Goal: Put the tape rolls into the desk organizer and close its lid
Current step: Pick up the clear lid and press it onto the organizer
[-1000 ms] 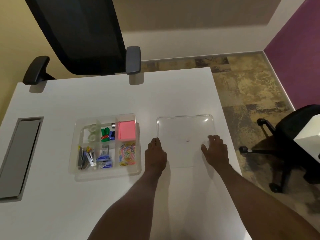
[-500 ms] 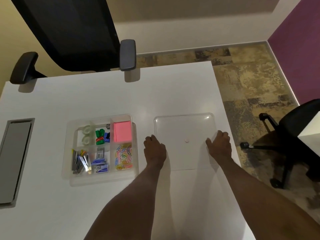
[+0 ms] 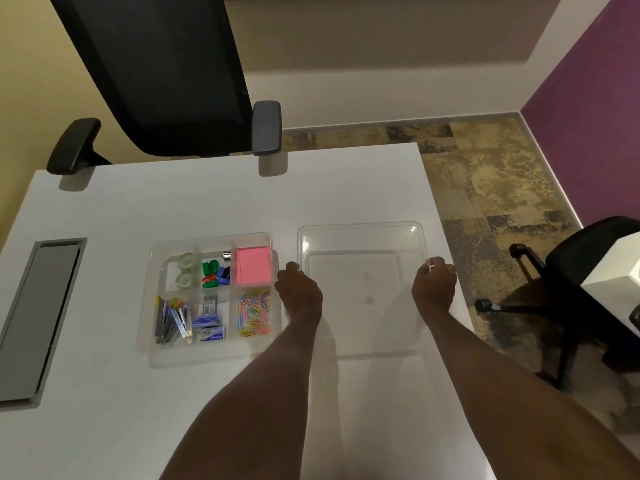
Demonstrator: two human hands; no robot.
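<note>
A clear desk organizer sits on the white desk, its compartments open on top. Two clear tape rolls lie in its far left compartment. To its right, the clear plastic lid is held a little above the desk, tilted with its far edge up. My left hand grips the lid's left edge and my right hand grips its right edge.
The organizer also holds pink sticky notes, coloured paper clips, binder clips and staple boxes. A grey cable hatch is set in the desk at left. A black office chair stands behind the desk, another chair at right.
Both hands went from resting by the lid's near edge to gripping its left and right edges. The lid has come up off the desk.
</note>
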